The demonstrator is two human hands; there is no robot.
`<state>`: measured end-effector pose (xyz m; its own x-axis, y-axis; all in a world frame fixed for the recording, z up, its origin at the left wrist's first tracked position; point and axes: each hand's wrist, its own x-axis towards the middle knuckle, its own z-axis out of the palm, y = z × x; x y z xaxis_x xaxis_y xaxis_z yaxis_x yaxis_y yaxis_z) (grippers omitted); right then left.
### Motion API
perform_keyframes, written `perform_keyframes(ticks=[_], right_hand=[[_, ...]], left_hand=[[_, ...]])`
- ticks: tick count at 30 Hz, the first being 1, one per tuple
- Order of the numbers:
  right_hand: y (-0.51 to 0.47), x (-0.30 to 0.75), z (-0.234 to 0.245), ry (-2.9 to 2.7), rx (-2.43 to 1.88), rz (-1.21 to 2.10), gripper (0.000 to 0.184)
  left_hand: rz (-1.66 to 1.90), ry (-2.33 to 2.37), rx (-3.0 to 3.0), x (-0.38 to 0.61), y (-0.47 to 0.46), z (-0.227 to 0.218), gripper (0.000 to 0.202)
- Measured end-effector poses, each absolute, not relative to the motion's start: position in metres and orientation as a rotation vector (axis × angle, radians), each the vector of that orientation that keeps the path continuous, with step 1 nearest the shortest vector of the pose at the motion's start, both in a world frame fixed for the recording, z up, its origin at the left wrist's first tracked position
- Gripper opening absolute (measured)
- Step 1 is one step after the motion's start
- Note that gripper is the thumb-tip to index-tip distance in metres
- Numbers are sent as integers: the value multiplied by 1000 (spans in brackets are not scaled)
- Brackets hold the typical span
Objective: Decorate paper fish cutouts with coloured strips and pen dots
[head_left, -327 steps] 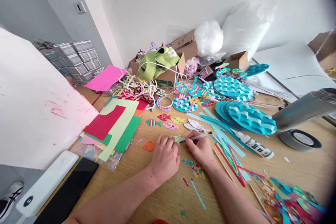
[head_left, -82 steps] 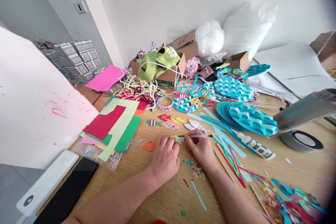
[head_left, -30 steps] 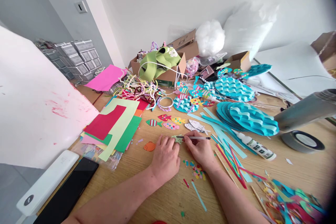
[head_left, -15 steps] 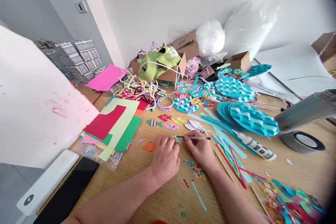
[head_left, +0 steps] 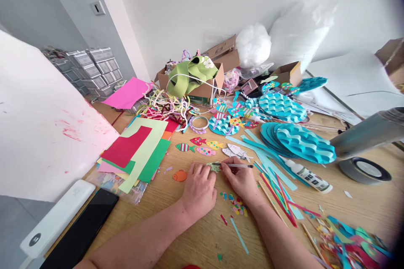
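Note:
A light green paper fish (head_left: pixel 215 167) lies on the wooden table between my two hands. My left hand (head_left: pixel 199 187) rests palm down with fingers curled together, its fingertips pressing at the fish's left side. In my right hand (head_left: pixel 239 178) a slim pen (head_left: pixel 236 165) is pinched, its tip over the fish. Just beyond lie decorated paper fish: a striped green one (head_left: pixel 185 147), a pink dotted one (head_left: pixel 205 151) and a yellow one (head_left: pixel 214 145). An orange paper fish (head_left: pixel 179 175) sits left of my left hand. White fish cutouts (head_left: pixel 235 151) lie beyond my right hand.
Coloured paper sheets (head_left: pixel 139 151) are stacked left, near a black phone (head_left: pixel 80 229). Paper dots (head_left: pixel 236 206) lie between my forearms. At right are a glue bottle (head_left: pixel 311 178), blue discs (head_left: pixel 304 143), a tape roll (head_left: pixel 364 171), a grey cylinder (head_left: pixel 372 130) and paper scraps (head_left: pixel 356 239).

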<state>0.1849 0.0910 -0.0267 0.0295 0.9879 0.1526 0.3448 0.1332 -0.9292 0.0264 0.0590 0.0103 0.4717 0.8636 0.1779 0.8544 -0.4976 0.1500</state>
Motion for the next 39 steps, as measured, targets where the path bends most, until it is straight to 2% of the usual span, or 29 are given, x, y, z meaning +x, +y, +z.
perform_keyframes(ticks=[7, 20, 39], right_hand=[[90, 185, -26, -1473, -1362, 875, 33], [88, 185, -21, -1462, -1361, 872, 18], [90, 185, -25, -1481, -1387, 884, 16]], left_hand=[[359, 1556, 2652, 27, 59, 11, 19], [341, 1546, 2655, 26, 59, 11, 21], [320, 1549, 2669, 25, 60, 10, 19]])
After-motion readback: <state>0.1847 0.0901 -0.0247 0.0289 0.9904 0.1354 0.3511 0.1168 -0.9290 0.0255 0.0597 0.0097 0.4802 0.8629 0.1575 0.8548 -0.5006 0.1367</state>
